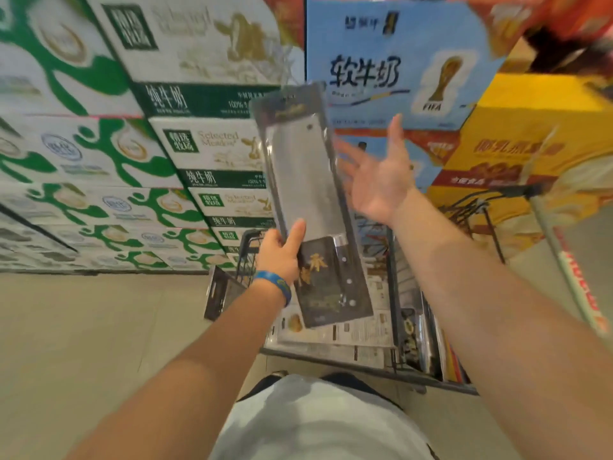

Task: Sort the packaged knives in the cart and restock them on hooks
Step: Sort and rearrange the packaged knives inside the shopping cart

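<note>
My left grip (282, 252) holds the packaged knife (308, 194) upright above the cart (393, 293); my right grip (381, 174) beside it is spread open, holding nothing.

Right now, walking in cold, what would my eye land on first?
A packaged knife, a broad cleaver in a clear-fronted pack, is held upright at centre by the left hand, which grips it near the handle end. The right hand is open just to its right. Behind rise stacked green-and-white milk cartons on the left and a blue carton at top; below sits the cart with more packs.
</note>
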Motion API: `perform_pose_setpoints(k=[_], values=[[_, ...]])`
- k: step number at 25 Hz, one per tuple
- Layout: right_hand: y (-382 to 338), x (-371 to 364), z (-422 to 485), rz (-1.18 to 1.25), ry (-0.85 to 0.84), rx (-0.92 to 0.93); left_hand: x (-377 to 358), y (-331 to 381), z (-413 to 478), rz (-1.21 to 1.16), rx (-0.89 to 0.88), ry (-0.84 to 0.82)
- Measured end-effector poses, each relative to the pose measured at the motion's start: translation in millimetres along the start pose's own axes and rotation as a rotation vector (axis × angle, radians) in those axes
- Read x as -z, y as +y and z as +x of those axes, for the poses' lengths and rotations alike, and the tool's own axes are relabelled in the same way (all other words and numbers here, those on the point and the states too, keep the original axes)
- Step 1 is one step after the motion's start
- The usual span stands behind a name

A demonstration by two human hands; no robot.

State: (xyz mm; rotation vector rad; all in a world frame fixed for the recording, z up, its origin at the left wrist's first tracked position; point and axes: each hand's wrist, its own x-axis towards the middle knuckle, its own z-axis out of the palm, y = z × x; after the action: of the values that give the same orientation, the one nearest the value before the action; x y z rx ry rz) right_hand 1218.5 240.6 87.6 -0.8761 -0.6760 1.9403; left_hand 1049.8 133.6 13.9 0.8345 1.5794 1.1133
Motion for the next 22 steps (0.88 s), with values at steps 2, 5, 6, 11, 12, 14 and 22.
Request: perform_pose_setpoints(k=[2, 5, 6, 11, 12, 14, 22], values=[[14.9, 1.4, -1.5, -0.268, 0.106, 0.050, -6.8, -1.4, -2.0, -0.009, 0.034, 0.024], [22.9, 7.0, -1.0, -0.257, 0.223, 0.110, -13.3, -2.4, 1.1, 0.133, -0.017, 0.024], [20.5, 12.1, -1.5, -0.246, 0.223, 0.118, -14.7, -1.9, 3.2, 0.170, -0.032, 0.016], [11.5, 27.5, -2.8, -0.519, 0.272, 0.054, -14.9, -8.2, 12.6, 0.179, -0.033, -0.121], [15.6, 30.8, -3.3, -0.599, 0.266, 0.061, -10.8, -10.0, 14.5, 0.195, -0.031, -0.172], [33.4, 42.1, -6.2, -0.721, 0.208, 0.051, 2.3, -5.9, 18.8, 0.256, -0.067, -0.185], [147.4, 61.6, 3.6, -0.936, -0.008, -0.152, 62.8, 19.5, 42.0, 0.869, -0.359, -0.185]])
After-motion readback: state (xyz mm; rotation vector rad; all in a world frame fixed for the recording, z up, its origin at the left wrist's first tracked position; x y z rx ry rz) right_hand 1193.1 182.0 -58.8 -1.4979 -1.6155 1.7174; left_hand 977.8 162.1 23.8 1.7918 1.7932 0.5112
